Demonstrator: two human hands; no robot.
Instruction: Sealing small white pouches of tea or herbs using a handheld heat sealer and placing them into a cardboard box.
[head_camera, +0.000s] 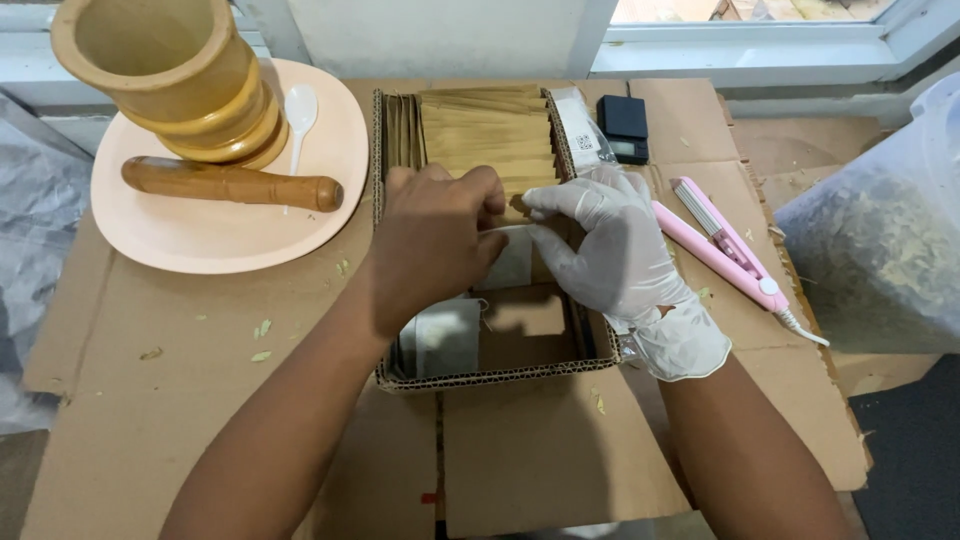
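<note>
A shallow cardboard tray box (500, 378) sits in the middle of flattened cardboard. Its far half is packed with upright brown paper sachets (487, 135). Both hands are over the box. My bare left hand (432, 245) and my right hand (620, 255), in a white glove, pinch a small white filter bag (512, 262) between them, just in front of the brown sachets. Another white filter bag (442, 338) leans in the box's near left corner.
A peach plate (200, 235) at the left holds a wooden mortar (175, 75), a wooden pestle (230, 183) and a white plastic spoon (299, 110). A pink mini heat sealer (722, 250) lies right of the box, a small black scale (625, 128) behind it. A clear bag of dried herbs (880, 240) stands far right.
</note>
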